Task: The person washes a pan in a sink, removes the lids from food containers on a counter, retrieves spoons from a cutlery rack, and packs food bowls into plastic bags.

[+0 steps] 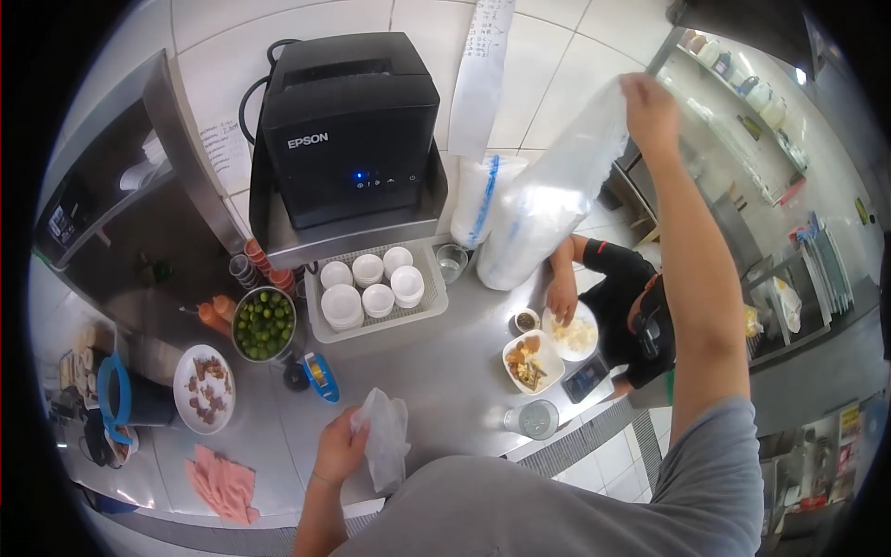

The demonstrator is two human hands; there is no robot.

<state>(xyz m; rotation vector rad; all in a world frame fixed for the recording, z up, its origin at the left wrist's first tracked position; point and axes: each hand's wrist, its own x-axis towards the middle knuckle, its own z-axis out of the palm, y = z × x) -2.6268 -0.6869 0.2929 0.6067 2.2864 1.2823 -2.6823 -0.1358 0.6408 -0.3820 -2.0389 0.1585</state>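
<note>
Low in front of my body, my left hand [340, 446] is closed on the edge of a small translucent plastic bag [385, 447], which hangs limp over the steel counter. My right hand [650, 113] is raised high at the right, its fingers gripping the top of a large clear plastic bag [548, 200]. That big bag is stretched upward, and its bulky white contents cannot be made out. Its lower end is by the counter's back edge, beside a white package with a blue stripe [483, 200] and a clear glass [452, 263].
A black Epson printer [348, 130] stands above a white basket [422, 320] of small stacked bowls. Limes fill a metal bowl [249, 348]; a blue tape dispenser [321, 378] lies nearby. At right, another person [617, 297] reaches over a plate [583, 345]; a drinking glass [538, 420] stands near the edge.
</note>
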